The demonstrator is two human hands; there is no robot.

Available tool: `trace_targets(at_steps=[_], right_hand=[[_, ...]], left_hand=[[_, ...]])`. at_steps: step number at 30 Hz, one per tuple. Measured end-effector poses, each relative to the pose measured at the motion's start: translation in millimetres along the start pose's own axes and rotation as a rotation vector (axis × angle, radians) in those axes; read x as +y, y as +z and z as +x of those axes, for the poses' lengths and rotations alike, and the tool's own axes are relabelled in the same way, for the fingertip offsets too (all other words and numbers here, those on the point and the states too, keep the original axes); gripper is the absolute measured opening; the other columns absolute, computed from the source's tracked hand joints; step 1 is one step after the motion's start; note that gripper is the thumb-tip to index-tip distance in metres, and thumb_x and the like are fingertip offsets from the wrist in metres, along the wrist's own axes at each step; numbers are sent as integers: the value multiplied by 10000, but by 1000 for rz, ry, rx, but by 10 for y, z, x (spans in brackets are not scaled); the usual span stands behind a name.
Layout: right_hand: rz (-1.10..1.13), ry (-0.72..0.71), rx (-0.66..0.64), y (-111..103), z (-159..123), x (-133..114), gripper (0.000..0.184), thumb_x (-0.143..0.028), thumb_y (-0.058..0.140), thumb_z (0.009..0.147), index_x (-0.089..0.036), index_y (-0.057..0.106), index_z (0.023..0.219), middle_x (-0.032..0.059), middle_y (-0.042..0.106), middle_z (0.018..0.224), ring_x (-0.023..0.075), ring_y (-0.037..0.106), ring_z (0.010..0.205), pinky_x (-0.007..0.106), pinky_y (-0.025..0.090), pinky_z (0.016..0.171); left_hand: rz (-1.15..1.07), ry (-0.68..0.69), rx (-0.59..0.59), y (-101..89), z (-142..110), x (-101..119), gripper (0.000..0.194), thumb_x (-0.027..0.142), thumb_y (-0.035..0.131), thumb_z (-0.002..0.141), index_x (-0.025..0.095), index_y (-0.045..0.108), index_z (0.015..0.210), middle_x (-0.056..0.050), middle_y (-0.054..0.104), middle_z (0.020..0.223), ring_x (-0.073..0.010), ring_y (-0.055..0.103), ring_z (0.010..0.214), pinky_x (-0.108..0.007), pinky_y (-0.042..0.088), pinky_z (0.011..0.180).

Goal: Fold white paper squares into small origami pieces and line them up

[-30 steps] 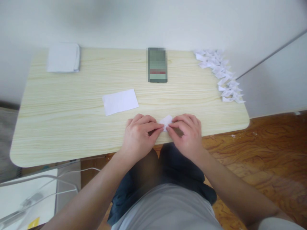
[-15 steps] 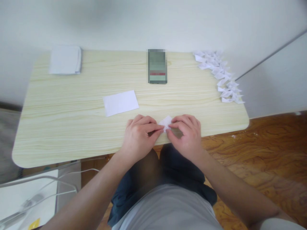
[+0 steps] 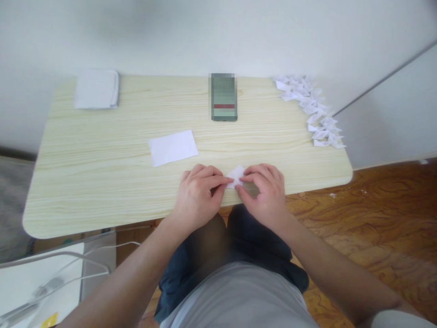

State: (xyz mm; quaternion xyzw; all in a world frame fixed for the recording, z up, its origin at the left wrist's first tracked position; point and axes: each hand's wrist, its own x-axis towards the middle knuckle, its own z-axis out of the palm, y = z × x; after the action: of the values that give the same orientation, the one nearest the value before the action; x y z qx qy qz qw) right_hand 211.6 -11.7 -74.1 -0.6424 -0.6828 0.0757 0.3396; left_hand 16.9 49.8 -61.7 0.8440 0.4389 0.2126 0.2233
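A small folded piece of white paper [image 3: 236, 174] is at the table's front edge between my two hands. My left hand [image 3: 200, 191] has its index fingertip pressed on the paper's left side, its thumb tucked just below. From the right, my right hand [image 3: 266, 189] pinches the paper between thumb and index finger. The other fingers of both hands are curled. Beyond my left hand lies a flat white paper rectangle [image 3: 173, 148].
Several folded white paper pieces [image 3: 314, 109] line the table's right edge. A stack of white paper [image 3: 96, 89] sits at the back left, a pixelated phone-like device [image 3: 224, 97] at the back middle. White cables [image 3: 95, 257] run below the table [image 3: 85, 182] at left.
My left thumb has drawn back slightly from the paper, and more of the paper shows. The whole view has shifted a little.
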Motion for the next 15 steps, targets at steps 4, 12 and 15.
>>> trace_targets(at_steps=[4, 12, 15], right_hand=[[30, -2, -26, -37, -13, 2, 118, -225, 729, 887, -264, 708, 997, 48, 738, 1150, 294, 602, 1154, 513, 413, 1056], [48, -32, -84, -103, 55, 35, 187, -171, 711, 889, -273, 764, 1036, 44, 734, 1154, 275, 593, 1149, 496, 429, 1051], [23, -71, -81, -80, 128, 37, 187, -153, 709, 892, -288, 790, 993, 38, 723, 1177, 275, 572, 1177, 491, 426, 1058]], left_hand=[[10, 32, 11, 13, -12, -20, 262, 194, 601, 962, 320, 822, 1025, -30, 754, 1021, -238, 615, 982, -424, 422, 853], [77, 127, 47, -40, -178, 7, 277, 169, 610, 947, 312, 814, 1069, -34, 743, 1165, -272, 590, 1157, -464, 435, 989], [108, 156, 52, -27, -316, 73, 280, 199, 639, 946, 305, 782, 1162, -30, 752, 1218, -291, 591, 1197, -497, 414, 1040]])
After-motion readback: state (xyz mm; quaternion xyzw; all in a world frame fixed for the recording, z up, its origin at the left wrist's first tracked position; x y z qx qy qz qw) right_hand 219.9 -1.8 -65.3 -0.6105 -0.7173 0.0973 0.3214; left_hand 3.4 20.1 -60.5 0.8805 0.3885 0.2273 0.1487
